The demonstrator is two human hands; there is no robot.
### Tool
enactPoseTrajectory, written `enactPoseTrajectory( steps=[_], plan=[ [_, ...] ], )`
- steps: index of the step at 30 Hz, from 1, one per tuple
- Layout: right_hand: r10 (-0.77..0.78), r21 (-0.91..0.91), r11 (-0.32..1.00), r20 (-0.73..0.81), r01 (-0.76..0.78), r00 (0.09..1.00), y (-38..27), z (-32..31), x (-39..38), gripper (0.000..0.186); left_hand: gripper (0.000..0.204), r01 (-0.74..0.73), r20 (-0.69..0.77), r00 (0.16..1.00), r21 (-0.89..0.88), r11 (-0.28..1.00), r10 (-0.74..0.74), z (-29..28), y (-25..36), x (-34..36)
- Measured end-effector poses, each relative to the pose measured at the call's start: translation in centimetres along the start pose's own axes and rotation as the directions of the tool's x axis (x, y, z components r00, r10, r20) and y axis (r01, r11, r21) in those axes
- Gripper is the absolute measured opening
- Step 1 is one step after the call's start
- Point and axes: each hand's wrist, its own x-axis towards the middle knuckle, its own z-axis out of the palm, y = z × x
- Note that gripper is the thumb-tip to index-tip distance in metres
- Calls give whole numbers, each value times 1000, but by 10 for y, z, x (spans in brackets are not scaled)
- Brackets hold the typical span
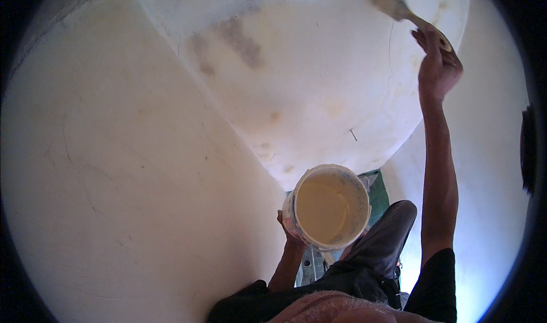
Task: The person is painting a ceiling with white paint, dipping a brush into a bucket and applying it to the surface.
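The right hand (437, 66) is raised high, fingers closed around the handle of a paintbrush (399, 6) whose bristles press flat against the pale wall (307, 78) near its upper right part. Lower down, the left hand (289, 226) grips the side of a white bucket (329, 206) holding cream paint, close to where two wall faces meet. Grey smudges (239, 41) mark the wall's upper left.

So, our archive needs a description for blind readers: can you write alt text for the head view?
The right hand holds a paintbrush raised against a pale wall. The left hand holds a bucket of cream paint below.
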Motion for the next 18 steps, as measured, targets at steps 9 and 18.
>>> enactPoseTrajectory(
  steps=[9, 18],
  plan=[
    [-327, -212, 904, 214, 370, 921, -26, 113, -94, 25, 92, -29, -22, 999, 90, 996, 31, 8, -5, 0],
    [-195, 371, 928, 412, 32, 890, -111, 218, -161, 14, 93, -89, -183, 975, 202, 975, 127, -22, -6, -4]
  ],
)
